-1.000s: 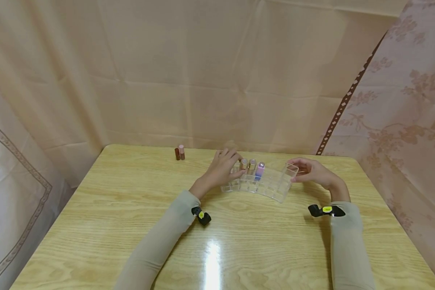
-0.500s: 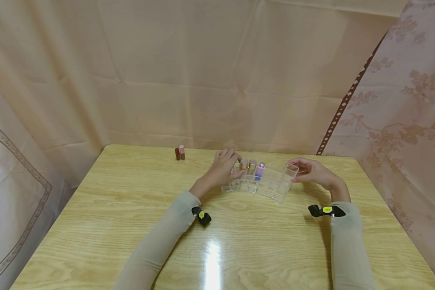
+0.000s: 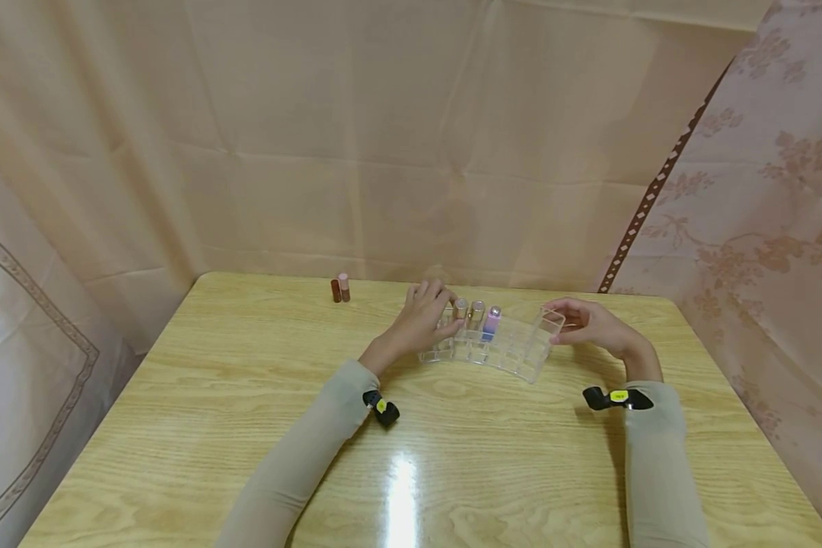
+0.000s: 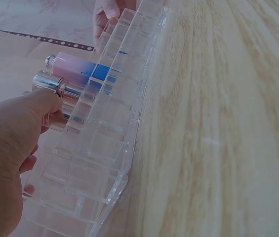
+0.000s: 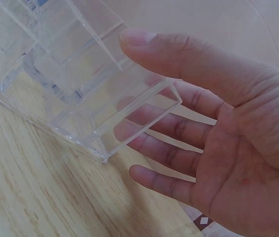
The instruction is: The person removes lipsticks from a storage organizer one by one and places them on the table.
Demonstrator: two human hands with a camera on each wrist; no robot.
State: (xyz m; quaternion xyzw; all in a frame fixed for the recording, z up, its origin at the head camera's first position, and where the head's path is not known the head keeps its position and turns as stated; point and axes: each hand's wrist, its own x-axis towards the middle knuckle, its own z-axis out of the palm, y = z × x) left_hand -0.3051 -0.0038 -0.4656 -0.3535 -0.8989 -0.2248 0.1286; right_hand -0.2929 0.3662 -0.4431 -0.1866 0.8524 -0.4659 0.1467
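Note:
A clear stepped lipstick organizer [image 3: 517, 346] stands near the table's far side. At its left part my left hand [image 3: 421, 316] pinches a shiny gold lipstick [image 3: 460, 309] in the back row, its thumb lying along the tube in the left wrist view. Right of that tube stand a second gold lipstick [image 3: 477, 308] and a pink-and-blue tube [image 4: 75, 69], both upright in slots. My right hand [image 3: 592, 327] holds the organizer's right end. The right wrist view shows its thumb on the near side and several fingers behind the clear wall.
Toward the table's back edge, left of the organizer, stand a dark red-brown tube [image 3: 336, 291] and a pink-capped tube [image 3: 344, 288] side by side. A beige curtain [image 3: 411, 152] hangs right behind the wooden table [image 3: 479, 457].

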